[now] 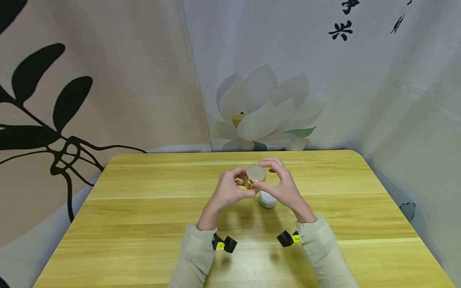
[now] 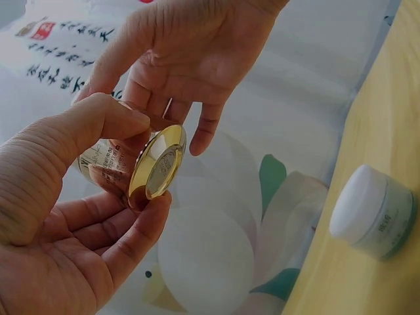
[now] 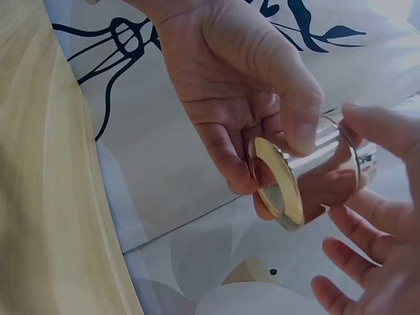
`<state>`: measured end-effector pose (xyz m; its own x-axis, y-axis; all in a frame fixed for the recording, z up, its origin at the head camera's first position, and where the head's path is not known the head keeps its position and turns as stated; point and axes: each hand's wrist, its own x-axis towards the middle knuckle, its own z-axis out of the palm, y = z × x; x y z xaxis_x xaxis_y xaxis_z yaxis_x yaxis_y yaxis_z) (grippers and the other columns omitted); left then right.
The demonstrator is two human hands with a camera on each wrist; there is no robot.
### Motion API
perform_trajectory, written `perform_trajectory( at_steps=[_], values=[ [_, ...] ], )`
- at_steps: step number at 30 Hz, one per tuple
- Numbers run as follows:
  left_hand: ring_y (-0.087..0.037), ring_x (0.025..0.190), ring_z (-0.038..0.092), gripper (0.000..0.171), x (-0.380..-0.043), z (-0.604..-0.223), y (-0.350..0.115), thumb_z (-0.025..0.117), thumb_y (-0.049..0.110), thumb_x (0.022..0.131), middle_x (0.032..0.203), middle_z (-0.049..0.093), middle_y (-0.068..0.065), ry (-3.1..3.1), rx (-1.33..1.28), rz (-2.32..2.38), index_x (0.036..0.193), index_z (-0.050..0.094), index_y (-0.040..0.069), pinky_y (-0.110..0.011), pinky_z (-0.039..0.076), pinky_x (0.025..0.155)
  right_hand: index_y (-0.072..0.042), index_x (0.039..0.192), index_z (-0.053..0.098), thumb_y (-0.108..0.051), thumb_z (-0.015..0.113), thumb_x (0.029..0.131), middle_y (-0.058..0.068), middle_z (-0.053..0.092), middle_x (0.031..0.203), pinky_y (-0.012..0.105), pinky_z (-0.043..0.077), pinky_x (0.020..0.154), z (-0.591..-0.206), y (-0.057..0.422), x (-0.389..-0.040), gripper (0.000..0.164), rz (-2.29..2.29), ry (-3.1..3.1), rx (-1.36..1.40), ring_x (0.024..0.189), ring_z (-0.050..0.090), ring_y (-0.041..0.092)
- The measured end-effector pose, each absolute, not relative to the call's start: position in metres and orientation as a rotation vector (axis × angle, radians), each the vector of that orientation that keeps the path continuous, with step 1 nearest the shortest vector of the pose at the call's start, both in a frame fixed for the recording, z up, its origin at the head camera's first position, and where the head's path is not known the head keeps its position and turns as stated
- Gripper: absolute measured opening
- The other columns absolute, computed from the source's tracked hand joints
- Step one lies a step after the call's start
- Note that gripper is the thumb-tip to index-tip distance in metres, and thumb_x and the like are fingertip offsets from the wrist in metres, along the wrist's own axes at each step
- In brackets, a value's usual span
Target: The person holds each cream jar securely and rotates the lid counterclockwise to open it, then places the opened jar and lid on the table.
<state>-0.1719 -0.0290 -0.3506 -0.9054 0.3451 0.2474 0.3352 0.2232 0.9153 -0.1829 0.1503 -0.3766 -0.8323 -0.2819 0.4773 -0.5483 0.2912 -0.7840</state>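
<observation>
Gold jar [image 1: 255, 175] was held aloft, two-handed

Left hand [image 1: 229, 190] gripped it, right hand [image 1: 283, 186] pinched its other end, above tabletop [image 1: 151, 224] toward far edge; white-lidded jar [image 1: 268, 200] stood nearby. Step looked like mid-air handling; next move probably needed steady left fingers.

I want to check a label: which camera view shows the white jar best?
The left wrist view: the whole white jar is in frame, its lid and printed side visible, though small print is unclear. The head view shows it small, partly behind the right hand. The right wrist view does not show it.
</observation>
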Motion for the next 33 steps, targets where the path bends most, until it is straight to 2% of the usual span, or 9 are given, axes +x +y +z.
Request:
perform_trajectory(
  at_steps=[6, 10, 15, 21, 28, 33],
  values=[
    [-0.029, 0.081, 0.058, 0.035, -0.171, -0.351, -0.029, 0.073, -0.007, 0.068, 0.087, 0.062, -0.018, 2.455, 0.671, 1.821, 0.101, 0.062, -0.010, -0.042, 0.054, 0.079, 0.010, 0.119, 0.056, 0.010, 0.066, 0.077, 0.027, 0.050, 0.119, 0.047, 0.035, 0.087, -0.358, 0.147, -0.171, 0.043, 1.533, -2.309, 0.846, 0.110, 0.042, 0.035],
    [-0.028, 0.082, 0.058, 0.035, -0.171, -0.351, -0.029, 0.074, -0.007, 0.068, 0.086, 0.062, -0.018, 2.456, 0.665, 1.817, 0.101, 0.062, -0.010, -0.040, 0.054, 0.079, 0.010, 0.121, 0.052, 0.009, 0.067, 0.076, 0.028, 0.049, 0.120, 0.046, 0.035, 0.089, -0.355, 0.145, -0.169, 0.048, 1.547, -2.337, 0.803, 0.112, 0.042, 0.036],
    [-0.027, 0.081, 0.057, 0.036, -0.170, -0.352, -0.029, 0.074, -0.008, 0.068, 0.087, 0.062, -0.018, 2.459, 0.666, 1.813, 0.103, 0.062, -0.010, -0.041, 0.054, 0.079, 0.011, 0.111, 0.050, 0.009, 0.073, 0.071, 0.027, 0.051, 0.117, 0.049, 0.035, 0.089, -0.356, 0.142, -0.169, 0.046, 1.569, -2.338, 0.721, 0.112, 0.043, 0.041],
    [-0.027, 0.081, 0.057, 0.036, -0.171, -0.353, -0.029, 0.074, -0.006, 0.069, 0.086, 0.062, -0.018, 2.462, 0.680, 1.813, 0.102, 0.062, -0.010, -0.041, 0.054, 0.079, 0.010, 0.106, 0.055, 0.009, 0.074, 0.071, 0.026, 0.053, 0.115, 0.044, 0.036, 0.086, -0.354, 0.142, -0.167, 0.039, 1.536, -2.317, 0.708, 0.110, 0.046, 0.037],
    [-0.028, 0.081, 0.057, 0.035, -0.172, -0.353, -0.029, 0.073, -0.007, 0.068, 0.086, 0.062, -0.018, 2.453, 0.669, 1.821, 0.101, 0.062, -0.010, -0.043, 0.054, 0.079, 0.009, 0.116, 0.057, 0.011, 0.067, 0.076, 0.026, 0.051, 0.119, 0.048, 0.036, 0.087, -0.367, 0.148, -0.176, 0.041, 1.533, -2.301, 0.808, 0.111, 0.044, 0.034],
    [-0.028, 0.081, 0.057, 0.035, -0.170, -0.351, -0.028, 0.072, -0.009, 0.068, 0.087, 0.062, -0.019, 2.452, 0.671, 1.818, 0.101, 0.062, -0.011, -0.043, 0.054, 0.079, 0.005, 0.126, 0.054, 0.007, 0.063, 0.080, 0.020, 0.049, 0.125, 0.047, 0.034, 0.089, -0.385, 0.155, -0.187, 0.046, 1.543, -2.285, 0.884, 0.115, 0.041, 0.029]
  ],
)
